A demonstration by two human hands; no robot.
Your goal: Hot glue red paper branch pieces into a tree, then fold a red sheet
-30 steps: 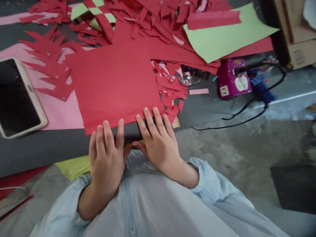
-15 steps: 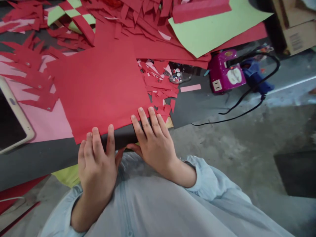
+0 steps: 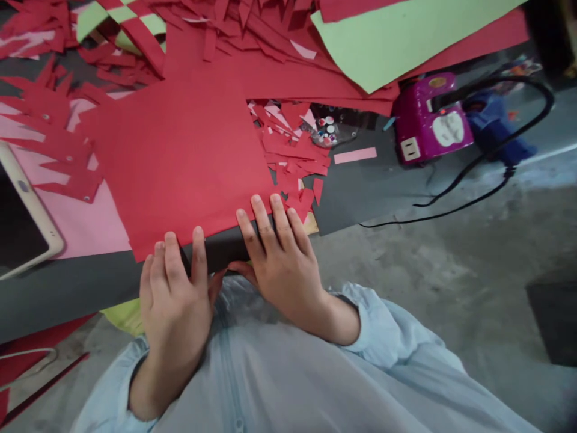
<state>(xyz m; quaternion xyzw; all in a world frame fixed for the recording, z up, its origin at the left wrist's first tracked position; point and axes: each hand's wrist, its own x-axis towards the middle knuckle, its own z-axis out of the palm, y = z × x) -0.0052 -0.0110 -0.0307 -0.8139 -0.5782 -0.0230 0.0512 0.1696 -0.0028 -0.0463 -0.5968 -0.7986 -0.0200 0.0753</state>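
A large sheet of red paper [image 3: 193, 162] lies on the dark table [image 3: 54, 297], its near edge close to the table's front. My left hand [image 3: 178, 300] rests flat at the sheet's near left corner, fingers stretched forward and the index finger set apart. My right hand [image 3: 286, 264] lies flat at the near right corner, fingertips on the paper's edge. Both thumbs point toward each other at the table's front edge. Neither hand grips anything. Left of the sheet, red spiky paper cut-outs [image 3: 67, 150] with small eyes lie over pink paper [image 3: 85, 225].
A phone [image 3: 27, 216] lies at the left edge. Red paper scraps [image 3: 295, 156], a packet of googly eyes [image 3: 329, 127] and a pink strip [image 3: 355, 155] are right of the sheet. Farther right sit a purple power box [image 3: 430, 123], a blue glue gun [image 3: 496, 129] and green paper [image 3: 406, 39].
My view has shifted slightly, so the power box and glue gun appear farther right and the far papers higher. Both hands stay in nearly the same place on the red sheet.
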